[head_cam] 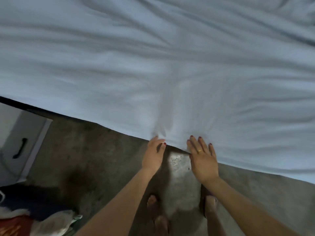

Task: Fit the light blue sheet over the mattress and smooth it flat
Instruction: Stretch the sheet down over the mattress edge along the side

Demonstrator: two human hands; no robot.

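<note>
The light blue sheet (pixel 153 65) covers the whole bed and fills the upper part of the head view, with long soft wrinkles running across it. Its near edge hangs over the bed side, and the mattress itself is hidden beneath. My left hand (pixel 153 154) pinches that hanging edge between thumb and fingers. My right hand (pixel 202 159) lies flat with fingers spread against the sheet's edge just to the right, a ring on one finger. A vertical crease rises from between the two hands.
A grey concrete floor (pixel 88 150) runs along the bed. My sandalled feet (pixel 158 217) stand on it. A white cabinet with a black handle (pixel 20 147) is at the left, and a pile of dark, red and pale cloth (pixel 30 213) lies bottom left.
</note>
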